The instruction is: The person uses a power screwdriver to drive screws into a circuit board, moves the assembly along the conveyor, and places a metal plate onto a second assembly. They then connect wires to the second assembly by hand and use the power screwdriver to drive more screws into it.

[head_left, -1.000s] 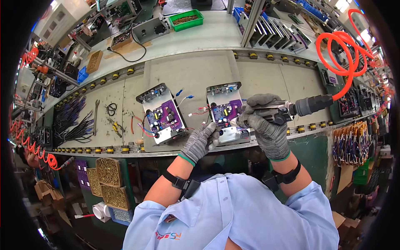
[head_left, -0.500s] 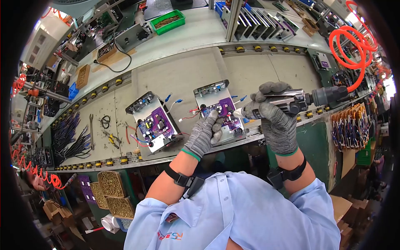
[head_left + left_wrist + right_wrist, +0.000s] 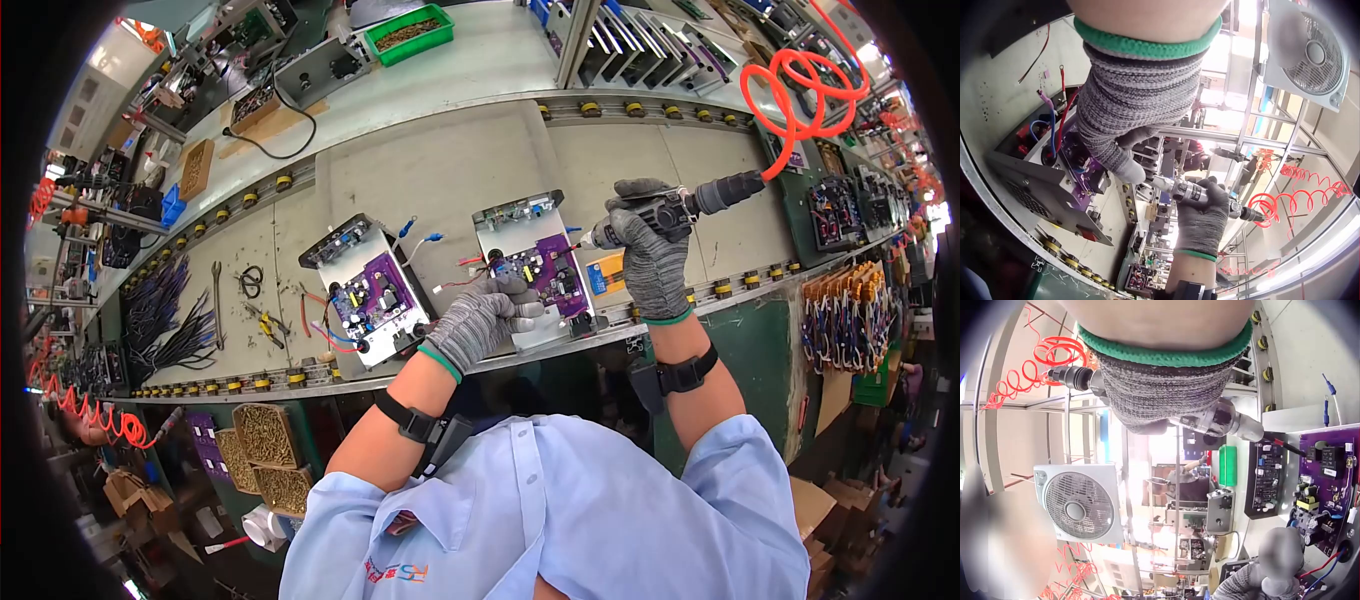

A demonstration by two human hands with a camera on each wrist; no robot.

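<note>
My right hand (image 3: 648, 255), in a grey knit glove, grips an air screwdriver (image 3: 665, 212). Its dark bit (image 3: 1285, 445) points at the edge of the purple circuit board (image 3: 1325, 472) in the right-hand metal chassis (image 3: 510, 235). Over the near left part of that chassis is my gloved left hand (image 3: 482, 322), fingers loosely bent. From the right wrist, the left fingertips (image 3: 1282, 550) appear close to the board's components, and no held thing shows there. A second chassis (image 3: 402, 335) with a similar board stands to the left, its blue-tipped wires sticking up.
A red coiled air hose (image 3: 795, 100) runs from the screwdriver to the upper right. Pliers (image 3: 265, 328), a wrench (image 3: 217, 300) and dark cable bundles (image 3: 165, 320) lie on the left of the bench. Screw boxes (image 3: 263, 435) sit below its front edge; an orange-blue card (image 3: 605, 273) lies beside the chassis.
The screwdriver tip has moved away from my left fingertips toward the far right side of the board. My left hand stays over the same chassis. The head view has shifted.
</note>
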